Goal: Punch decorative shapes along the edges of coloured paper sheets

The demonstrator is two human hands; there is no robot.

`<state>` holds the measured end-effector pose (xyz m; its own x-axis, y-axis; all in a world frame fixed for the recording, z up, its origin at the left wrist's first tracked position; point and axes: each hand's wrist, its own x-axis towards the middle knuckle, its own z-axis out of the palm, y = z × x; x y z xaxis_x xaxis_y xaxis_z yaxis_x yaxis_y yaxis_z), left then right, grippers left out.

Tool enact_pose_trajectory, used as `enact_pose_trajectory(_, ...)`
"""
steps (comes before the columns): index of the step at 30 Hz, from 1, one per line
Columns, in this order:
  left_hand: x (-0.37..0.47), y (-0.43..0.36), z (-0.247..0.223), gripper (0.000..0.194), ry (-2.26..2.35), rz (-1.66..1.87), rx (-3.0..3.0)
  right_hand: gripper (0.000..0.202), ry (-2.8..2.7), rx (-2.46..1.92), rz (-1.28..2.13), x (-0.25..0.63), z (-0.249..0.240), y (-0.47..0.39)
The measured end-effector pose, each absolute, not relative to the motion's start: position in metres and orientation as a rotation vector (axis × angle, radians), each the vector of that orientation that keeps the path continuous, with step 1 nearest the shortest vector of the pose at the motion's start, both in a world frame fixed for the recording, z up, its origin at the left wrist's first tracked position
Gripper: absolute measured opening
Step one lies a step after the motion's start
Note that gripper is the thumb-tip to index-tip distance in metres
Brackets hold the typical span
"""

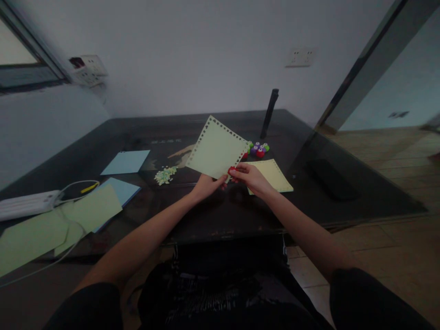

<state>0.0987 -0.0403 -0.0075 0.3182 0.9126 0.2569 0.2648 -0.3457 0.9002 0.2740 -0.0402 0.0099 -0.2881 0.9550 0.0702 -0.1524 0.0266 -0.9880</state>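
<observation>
My left hand (pixel 210 185) grips the lower edge of a pale green sheet of paper (pixel 217 149), which is raised above the table. Small dark cut-outs run along several of its edges. In my right hand (pixel 250 178) is a small red craft punch (pixel 232 170), pressed up at the sheet's lower right edge; my fingers partly cover it. Under and beside my right hand lies a pale yellow sheet (pixel 273 174) with small cut-outs along its edge. Several small punches (pixel 257 149) in red, green and purple stand behind it.
A heap of paper bits (pixel 165 175) lies left of my hands. Further left are a blue sheet (pixel 126 162), green sheets (pixel 92 208), and a white power strip (pixel 30 205) with a cable. A black upright stick (pixel 269 113) stands at the back; a dark flat object (pixel 332 178) lies right.
</observation>
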Motion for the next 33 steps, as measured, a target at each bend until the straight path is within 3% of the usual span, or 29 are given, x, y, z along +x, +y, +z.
enact_pose_trajectory(17,0.092,-0.041,0.001,0.036,1.34,0.979,2.078,0.026,-1.273,-0.852,1.536,0.277,0.013,-0.039)
enact_pose_trajectory(33,0.093,-0.042,0.003,0.033,1.263,1.051,1.817,0.026,-1.247,-0.875,1.518,0.284,0.019,-0.039)
